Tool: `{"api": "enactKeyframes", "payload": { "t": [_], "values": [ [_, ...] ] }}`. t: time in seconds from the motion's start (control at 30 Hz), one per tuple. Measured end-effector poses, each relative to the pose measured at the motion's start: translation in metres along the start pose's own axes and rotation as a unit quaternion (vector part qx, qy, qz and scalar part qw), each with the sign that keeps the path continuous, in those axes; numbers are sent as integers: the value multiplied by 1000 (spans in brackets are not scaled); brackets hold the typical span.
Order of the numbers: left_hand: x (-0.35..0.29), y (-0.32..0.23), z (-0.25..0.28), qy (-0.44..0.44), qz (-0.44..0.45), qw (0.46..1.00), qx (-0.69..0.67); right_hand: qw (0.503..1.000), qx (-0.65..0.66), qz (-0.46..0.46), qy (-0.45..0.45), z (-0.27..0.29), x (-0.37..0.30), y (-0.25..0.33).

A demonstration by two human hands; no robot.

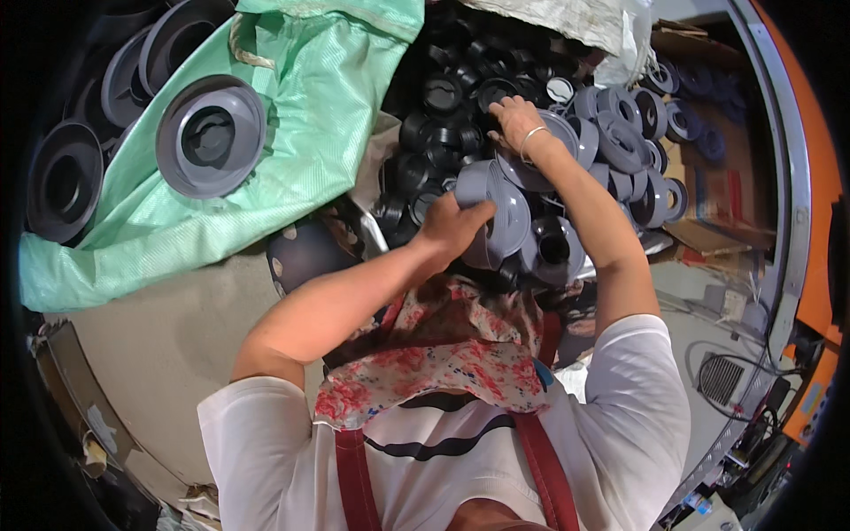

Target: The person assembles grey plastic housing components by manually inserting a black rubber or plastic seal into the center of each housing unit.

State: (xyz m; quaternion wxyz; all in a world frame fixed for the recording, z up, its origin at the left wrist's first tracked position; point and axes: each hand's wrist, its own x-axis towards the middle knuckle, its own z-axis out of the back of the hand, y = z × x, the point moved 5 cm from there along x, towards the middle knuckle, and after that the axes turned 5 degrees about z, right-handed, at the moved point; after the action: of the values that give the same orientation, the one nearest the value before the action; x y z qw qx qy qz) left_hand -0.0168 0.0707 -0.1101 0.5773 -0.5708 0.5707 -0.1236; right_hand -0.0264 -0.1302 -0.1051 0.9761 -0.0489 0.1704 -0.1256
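My left hand [452, 228] is closed on the rim of a grey flanged plastic ring [506, 217], with the thumb over its edge and the other fingers partly hidden. Farther off, my right hand [521, 124] reaches over the heap, its thumb and fingers apart. Its fingertips are at a black round plastic fitting [496, 92], and no thing shows gripped in them. Under the right wrist lies a wide grey flanged ring [558, 133]. Closer to my lap, another grey ring holds a black insert [552, 246].
Black fittings [443, 93] are heaped ahead, beside a pile of grey rings [624, 142]. On a green woven sack [310, 124] at the left rests a grey flanged part with a black centre [211, 137]. More large flanges [66, 181] lie at far left; a cardboard box [708, 199] stands right.
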Motion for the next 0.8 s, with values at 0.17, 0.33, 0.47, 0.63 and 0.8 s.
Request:
{"api": "enactKeyframes", "payload": {
  "t": [0.17,0.33,0.47,0.63,0.8],
  "values": [
    [3,-34,12,-24,-6,995,-97,997,31,-11,-75,-13,-53,-9],
    [12,-48,37,-97,-73,984,-132,871,377,-152,-275,46,-89,29],
    [-1,-61,17,118,-19,953,-279,761,567,-108,-296,58,-109,65],
    [-10,-65,11,165,-10,960,-228,858,404,-121,-292,82,-117,69],
    [-15,-67,8,239,15,957,-161,942,281,-64,-170,90,-128,79]
  ]
}}
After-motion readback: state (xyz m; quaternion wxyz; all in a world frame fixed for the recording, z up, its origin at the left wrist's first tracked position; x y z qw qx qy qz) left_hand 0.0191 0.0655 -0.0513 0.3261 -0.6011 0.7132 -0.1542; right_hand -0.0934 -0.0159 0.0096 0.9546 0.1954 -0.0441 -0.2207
